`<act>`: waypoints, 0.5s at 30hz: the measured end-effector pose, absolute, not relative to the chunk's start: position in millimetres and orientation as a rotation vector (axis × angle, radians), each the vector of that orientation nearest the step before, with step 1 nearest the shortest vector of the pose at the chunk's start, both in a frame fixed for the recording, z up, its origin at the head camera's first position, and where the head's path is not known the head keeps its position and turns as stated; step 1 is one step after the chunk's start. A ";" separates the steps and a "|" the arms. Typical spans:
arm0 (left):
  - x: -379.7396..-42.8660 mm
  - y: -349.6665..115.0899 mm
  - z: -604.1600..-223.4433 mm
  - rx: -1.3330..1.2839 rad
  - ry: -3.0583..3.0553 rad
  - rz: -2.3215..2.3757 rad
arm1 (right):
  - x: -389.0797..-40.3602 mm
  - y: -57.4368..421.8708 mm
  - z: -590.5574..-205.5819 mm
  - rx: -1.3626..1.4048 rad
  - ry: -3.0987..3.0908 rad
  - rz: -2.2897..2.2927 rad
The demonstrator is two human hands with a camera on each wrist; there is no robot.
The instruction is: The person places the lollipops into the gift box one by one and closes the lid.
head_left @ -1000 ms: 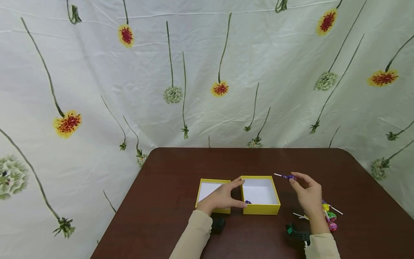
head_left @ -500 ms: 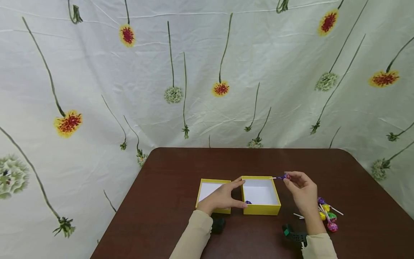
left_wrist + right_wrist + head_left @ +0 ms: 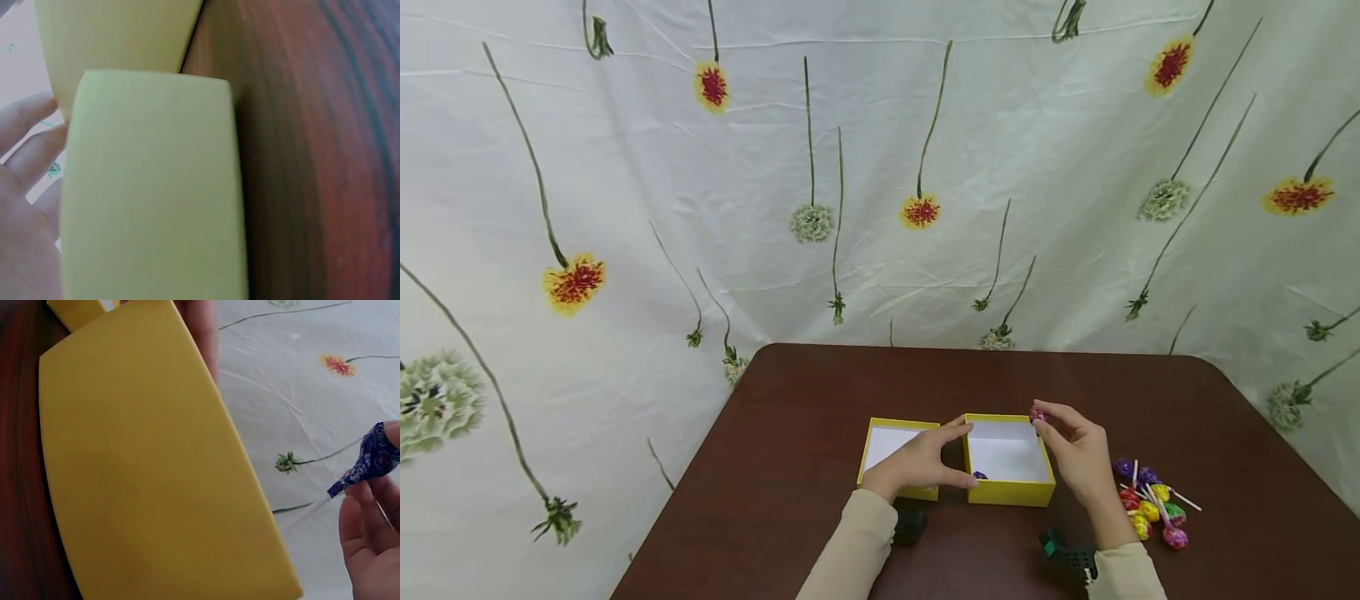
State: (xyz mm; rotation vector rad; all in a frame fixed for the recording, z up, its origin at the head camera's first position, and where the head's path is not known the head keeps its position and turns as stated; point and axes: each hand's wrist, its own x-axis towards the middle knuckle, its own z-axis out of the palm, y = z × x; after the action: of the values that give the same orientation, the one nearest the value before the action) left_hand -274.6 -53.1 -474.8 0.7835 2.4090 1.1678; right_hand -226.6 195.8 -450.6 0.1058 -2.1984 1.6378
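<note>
My right hand [image 3: 1078, 457] pinches a lollipop [image 3: 1037, 413] by its wrapped head at the right rim of the open yellow box [image 3: 1011, 493]. In the right wrist view the lollipop [image 3: 375, 456] shows a blue-purple wrapper, its white stick angled down toward the box, partly blurred. The left hand [image 3: 917, 463] holds the box's left side, thumb at the front corner and fingers toward the back. Inside the box, a purple-wrapped lollipop [image 3: 981, 475] lies by the front left corner, mostly hidden. Left-hand fingers [image 3: 34, 147] appear beside the yellow cardboard in the left wrist view.
A yellow box lid [image 3: 887, 442] with a white inside lies left of the box, partly under the left hand. Several colourful lollipops [image 3: 1150, 504] are piled to the right on the dark brown table [image 3: 805, 392]. A flower-print cloth [image 3: 737, 167] hangs behind.
The right hand has carried its lollipop leftward to the box's right rim, uncovering more of the pile. The left hand keeps its place on the box. The head view has shifted slightly.
</note>
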 end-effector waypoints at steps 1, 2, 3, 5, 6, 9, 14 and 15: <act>-274.6 -52.9 -475.2 0.782 2.400 1.177 | -227.0 194.8 -451.0 0.117 -2.215 1.628; -274.7 -52.6 -475.6 0.783 2.402 1.176 | -227.4 193.7 -451.1 0.117 -2.233 1.616; -274.9 -52.4 -476.0 0.781 2.399 1.181 | -228.1 192.7 -450.9 0.113 -2.243 1.615; -275.2 -52.2 -476.3 0.782 2.410 1.173 | -229.1 191.0 -449.9 0.082 -2.271 1.608; -275.5 -52.1 -476.2 0.783 2.416 1.167 | -229.9 190.4 -449.4 0.066 -2.280 1.600; -275.2 -52.7 -476.6 0.795 2.442 1.144 | -232.2 188.7 -446.9 0.053 -2.302 1.570; -274.6 -52.6 -476.1 0.816 2.459 1.121 | -234.8 188.2 -445.4 0.069 -2.357 1.546; -274.3 -52.6 -476.1 0.816 2.459 1.119 | -235.2 188.2 -445.5 0.070 -2.375 1.549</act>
State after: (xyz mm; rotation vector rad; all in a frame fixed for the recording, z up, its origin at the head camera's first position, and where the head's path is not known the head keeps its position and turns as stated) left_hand -274.3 -52.6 -476.1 0.8164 2.4593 1.1187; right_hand -235.2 188.2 -445.5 0.0699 -2.3751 1.5485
